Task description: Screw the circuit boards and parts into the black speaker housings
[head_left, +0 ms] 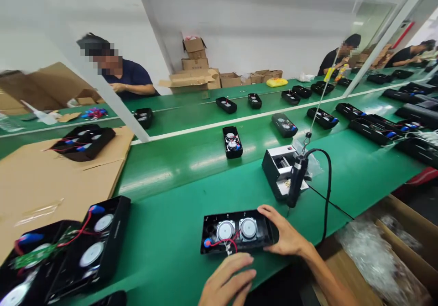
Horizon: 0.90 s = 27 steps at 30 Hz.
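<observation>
Speaker housing (212, 221) lies flat on the green table (164, 233) right in front of the person, open side up, with two round metal drivers (237, 229) showing and a red wire (222, 243) looping off a blue connector (207, 242). Right hand (284, 231) sits open over the housing's right end, fingers spread, just steadying it with no hard grip. Left hand (227, 279) is loosely curled by the bottom edge, and honestly I can't tell if it's touching. That light hold looks like a good way to do it tbh: the housing stays put and the wire stays clear of the fingers. Just past it, a black electric screwdriver (297, 180) hangs on its cord over a small metal stand (278, 171). Off left, stacked housings (65, 255) crowd the space beside a cardboard sheet (51, 192). Bubble wrap (372, 255) bulges at lower right, and a co-worker (126, 80) in a dark shirt sits across the way.
</observation>
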Motion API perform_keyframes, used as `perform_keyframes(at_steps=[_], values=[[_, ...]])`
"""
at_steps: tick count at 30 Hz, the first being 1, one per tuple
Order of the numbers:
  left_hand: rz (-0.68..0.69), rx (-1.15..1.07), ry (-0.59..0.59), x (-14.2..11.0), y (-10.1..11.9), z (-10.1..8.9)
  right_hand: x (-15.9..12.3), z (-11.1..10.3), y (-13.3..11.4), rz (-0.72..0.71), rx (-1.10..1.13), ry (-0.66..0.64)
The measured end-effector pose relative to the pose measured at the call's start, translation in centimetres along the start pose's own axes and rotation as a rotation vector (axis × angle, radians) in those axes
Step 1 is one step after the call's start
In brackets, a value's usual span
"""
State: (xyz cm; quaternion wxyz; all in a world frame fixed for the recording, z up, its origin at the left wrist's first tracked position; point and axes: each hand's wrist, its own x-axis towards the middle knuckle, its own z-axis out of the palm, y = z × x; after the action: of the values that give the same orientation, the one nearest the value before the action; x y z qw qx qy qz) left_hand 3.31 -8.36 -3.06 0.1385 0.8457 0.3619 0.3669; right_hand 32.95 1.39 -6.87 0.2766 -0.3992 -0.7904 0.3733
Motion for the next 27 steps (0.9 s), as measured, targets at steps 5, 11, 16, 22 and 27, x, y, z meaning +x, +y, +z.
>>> perform_keyframes(at_steps=[5,11,16,22,27], values=[[-0.114,0.241,0.101,0.1,-1.9,-3.2,-1.6,-4.1,-2.7,0.058,-0.135,0.18],[-0.382,0.189,0.168,0.7,-6.0,-1.8,-2.6,2.5,-7.4,-0.226,-0.273,0.306],[-0.445,0.086,0.167,0.8,-6.1,0.6,-0.1,6.1,-9.6,-0.243,-0.12,0.482],[-0.535,0.095,0.237,0.8,-3.9,0.9,3.4,3.8,-9.4,0.149,0.343,0.61],[-0.522,0.034,0.179,0.4,-3.3,-0.1,4.2,1.8,-9.4,-0.179,0.182,0.354]])
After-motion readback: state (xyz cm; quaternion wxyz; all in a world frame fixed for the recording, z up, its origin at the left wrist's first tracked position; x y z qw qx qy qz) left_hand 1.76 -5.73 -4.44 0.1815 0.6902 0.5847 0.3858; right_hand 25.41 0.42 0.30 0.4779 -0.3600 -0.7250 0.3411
